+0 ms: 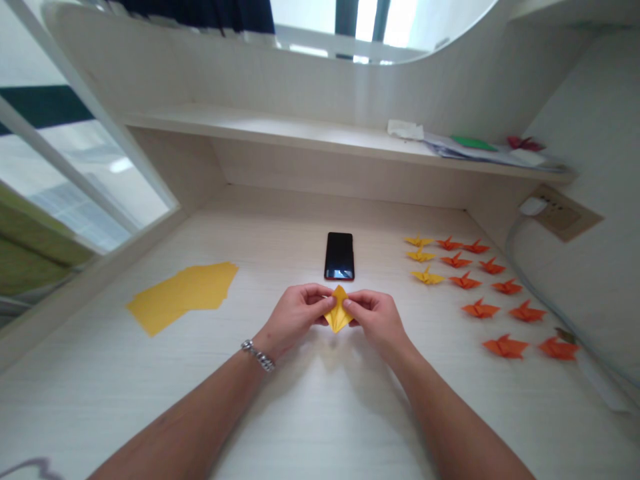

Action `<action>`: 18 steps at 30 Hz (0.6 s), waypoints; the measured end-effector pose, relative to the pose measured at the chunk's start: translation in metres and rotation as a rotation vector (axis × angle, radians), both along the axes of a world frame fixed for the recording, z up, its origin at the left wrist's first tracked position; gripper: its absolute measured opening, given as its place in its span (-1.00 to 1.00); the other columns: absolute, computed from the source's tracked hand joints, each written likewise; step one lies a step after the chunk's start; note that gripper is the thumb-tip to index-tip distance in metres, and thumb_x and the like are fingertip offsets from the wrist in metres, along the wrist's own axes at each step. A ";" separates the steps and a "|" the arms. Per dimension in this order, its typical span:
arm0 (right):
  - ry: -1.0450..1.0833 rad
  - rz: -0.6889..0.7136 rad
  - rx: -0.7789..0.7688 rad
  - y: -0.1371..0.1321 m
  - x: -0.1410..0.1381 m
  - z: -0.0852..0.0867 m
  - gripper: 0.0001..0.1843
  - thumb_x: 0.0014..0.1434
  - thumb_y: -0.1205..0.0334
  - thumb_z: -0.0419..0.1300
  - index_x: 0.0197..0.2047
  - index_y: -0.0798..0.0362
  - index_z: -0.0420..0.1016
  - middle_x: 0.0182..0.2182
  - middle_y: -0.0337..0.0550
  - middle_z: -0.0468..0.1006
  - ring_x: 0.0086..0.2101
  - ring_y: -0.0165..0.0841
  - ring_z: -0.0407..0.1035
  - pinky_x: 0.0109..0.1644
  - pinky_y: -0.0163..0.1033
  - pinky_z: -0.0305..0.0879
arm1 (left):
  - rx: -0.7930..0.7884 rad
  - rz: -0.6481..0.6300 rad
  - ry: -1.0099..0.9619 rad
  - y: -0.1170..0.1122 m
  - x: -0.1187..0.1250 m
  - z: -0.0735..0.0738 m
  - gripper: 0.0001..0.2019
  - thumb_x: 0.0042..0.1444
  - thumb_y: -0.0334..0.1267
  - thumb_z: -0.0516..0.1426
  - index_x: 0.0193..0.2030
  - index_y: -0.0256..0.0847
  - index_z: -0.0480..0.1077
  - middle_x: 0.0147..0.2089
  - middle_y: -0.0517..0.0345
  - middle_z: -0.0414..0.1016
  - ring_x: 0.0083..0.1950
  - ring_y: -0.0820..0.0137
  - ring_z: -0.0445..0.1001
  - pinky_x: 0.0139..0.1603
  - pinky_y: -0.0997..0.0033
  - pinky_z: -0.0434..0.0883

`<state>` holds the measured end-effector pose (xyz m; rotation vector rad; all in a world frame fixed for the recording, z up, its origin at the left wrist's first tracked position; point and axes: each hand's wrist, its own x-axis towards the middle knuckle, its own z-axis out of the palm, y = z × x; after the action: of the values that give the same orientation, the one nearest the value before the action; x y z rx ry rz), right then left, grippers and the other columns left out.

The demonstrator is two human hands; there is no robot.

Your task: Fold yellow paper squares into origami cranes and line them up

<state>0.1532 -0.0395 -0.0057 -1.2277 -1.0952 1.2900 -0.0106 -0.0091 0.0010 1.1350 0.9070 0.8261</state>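
A small piece of folded yellow origami paper [339, 315], diamond-shaped with creases down its middle, is held just above the desk. My left hand [299, 312] pinches its left side between thumb and fingers. On the opposite side, my right hand [376, 315] grips the paper the same way, thumb on the front face. The fingers behind the paper are partly hidden. Just beyond my hands lies a black smartphone [339, 256]. Yellow paper sheets [185, 293] are spread in an overlapping pile to the left.
Three yellow paper cranes [427, 276] and several orange paper cranes [480, 309] stand in rows at the right. A cable [537, 293] runs along the right wall from a plugged socket [563, 212]. A shelf [300, 137] with papers [480, 150] crosses above the desk's back.
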 end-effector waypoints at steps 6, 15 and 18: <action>-0.006 -0.010 -0.005 0.000 -0.001 -0.002 -0.71 -0.06 0.11 0.32 -0.33 0.16 0.57 -0.49 -0.10 0.57 -0.48 -0.32 0.45 -0.45 -0.29 0.36 | -0.003 0.009 0.023 -0.002 0.002 0.003 -0.75 -0.06 -0.18 0.28 -0.30 -0.32 0.46 -0.37 0.06 0.53 -0.37 0.38 0.50 -0.37 0.43 0.45; -0.129 0.044 0.004 0.001 0.000 -0.005 -0.72 -0.03 0.10 0.29 -0.40 0.18 0.55 -0.55 -0.14 0.53 -0.56 -0.41 0.35 -0.52 -0.36 0.25 | 0.158 -0.015 0.144 -0.002 0.001 0.005 -0.76 -0.04 -0.16 0.26 -0.31 -0.31 0.49 -0.34 0.05 0.53 -0.33 0.39 0.47 -0.34 0.46 0.40; -0.147 0.077 0.009 0.000 -0.001 -0.005 -0.75 -0.02 0.12 0.27 -0.41 0.18 0.55 -0.55 -0.15 0.52 -0.56 -0.43 0.34 -0.52 -0.37 0.22 | 0.186 0.005 0.169 -0.001 0.001 0.005 -0.78 -0.06 -0.18 0.27 -0.37 -0.32 0.49 -0.37 0.06 0.53 -0.35 0.39 0.45 -0.33 0.46 0.37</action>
<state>0.1522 -0.0394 -0.0105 -1.3010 -1.2623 1.2670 -0.0099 -0.0103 0.0057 1.3810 0.9879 0.8406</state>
